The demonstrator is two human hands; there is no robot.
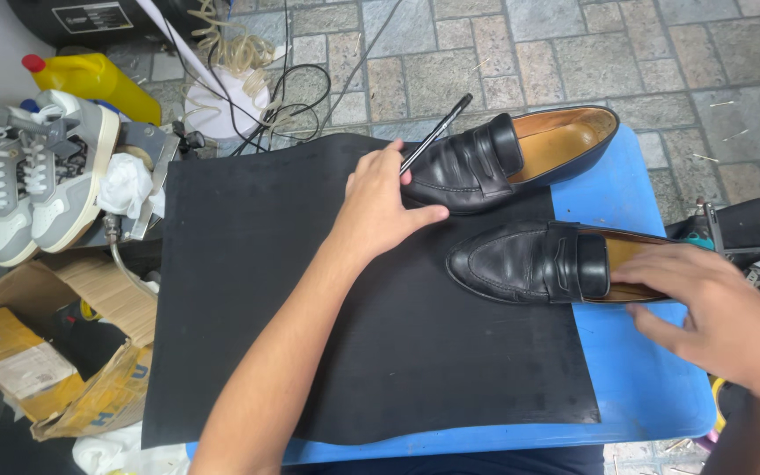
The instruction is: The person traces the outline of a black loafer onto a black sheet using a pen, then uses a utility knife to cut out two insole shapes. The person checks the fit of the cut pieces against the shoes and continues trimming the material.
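Two black leather loafers lie on a black rubber sheet (310, 299) over a blue table (644, 378). My left hand (380, 198) holds a black pen (437, 132) and rests against the toe of the far loafer (485, 163). My right hand (705, 303) presses on the heel opening of the near loafer (529, 264), fingers spread over its tan lining. Both shoes point left, side by side and slightly apart.
A pair of grey and white sneakers (37, 171) stands at the left beside a white rag (125, 185). A yellow bottle (94, 79) and tangled cables (257, 88) lie on the paved floor. An open cardboard box (54, 352) sits lower left.
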